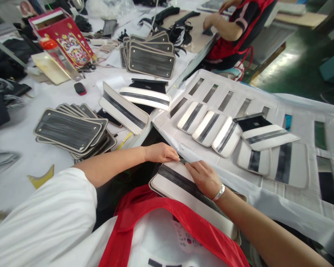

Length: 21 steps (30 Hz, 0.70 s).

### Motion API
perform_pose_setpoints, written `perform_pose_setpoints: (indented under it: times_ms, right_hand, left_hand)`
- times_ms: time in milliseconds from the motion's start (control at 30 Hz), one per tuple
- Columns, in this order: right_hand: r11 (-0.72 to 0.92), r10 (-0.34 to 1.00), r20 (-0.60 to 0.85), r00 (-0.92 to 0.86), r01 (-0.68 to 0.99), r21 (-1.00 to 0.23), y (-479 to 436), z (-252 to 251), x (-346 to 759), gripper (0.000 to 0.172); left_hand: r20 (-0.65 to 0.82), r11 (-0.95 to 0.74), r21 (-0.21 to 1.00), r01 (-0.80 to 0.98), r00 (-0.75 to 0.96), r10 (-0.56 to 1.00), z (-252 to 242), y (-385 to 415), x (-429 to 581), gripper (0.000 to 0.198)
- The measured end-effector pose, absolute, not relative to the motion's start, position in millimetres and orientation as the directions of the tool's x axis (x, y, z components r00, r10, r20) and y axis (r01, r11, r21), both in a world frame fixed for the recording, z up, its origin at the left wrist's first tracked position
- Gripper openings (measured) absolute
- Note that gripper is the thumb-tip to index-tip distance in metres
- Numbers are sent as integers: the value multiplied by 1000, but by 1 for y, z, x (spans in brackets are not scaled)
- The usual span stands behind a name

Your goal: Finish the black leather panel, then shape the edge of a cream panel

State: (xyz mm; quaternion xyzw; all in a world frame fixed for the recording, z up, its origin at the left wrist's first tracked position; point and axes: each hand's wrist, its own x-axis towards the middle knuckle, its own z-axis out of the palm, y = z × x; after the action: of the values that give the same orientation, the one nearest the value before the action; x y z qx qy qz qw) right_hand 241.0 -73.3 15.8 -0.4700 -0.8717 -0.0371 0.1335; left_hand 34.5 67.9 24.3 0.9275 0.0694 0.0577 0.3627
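Observation:
A cream panel with a dark central stripe [167, 184] lies tilted across my lap, close to the red apron. At its upper left edge, my left hand [161, 152] is closed, fingers pressed together on the rim. My right hand [203, 177] rests on the upper edge with bent fingers, a silver bracelet at the wrist; its fingertips pinch the rim near the left hand. Beyond, two more striped panels [125, 113] lean over black pieces at the table corner. Several striped panels [208, 128] lie on the slotted white surface to the right.
Stacks of dark panels [69, 128] stand on the white table at left and farther back [151, 61]. A red box [72, 40], a bottle [58, 55] and a computer mouse [80, 88] are at upper left. Another person's arm [228, 27] is at the far table.

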Motion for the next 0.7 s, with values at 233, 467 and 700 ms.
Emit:
perform_pose_setpoints:
  times_ms: [233, 467, 700]
  right_hand:
    - [593, 780, 258, -570, 805, -14, -67, 17, 239, 25]
    - [577, 794, 366, -486, 792, -199, -60, 15, 248, 23]
    - [500, 853, 264, -450, 850, -168, -69, 16, 240, 24]
  left_hand:
    - [-96, -881, 449, 148, 988, 117, 39, 67, 37, 27]
    - [-74, -869, 447, 212, 977, 200, 43, 67, 41, 25]
    - [13, -904, 423, 53, 998, 64, 26, 72, 42, 26]
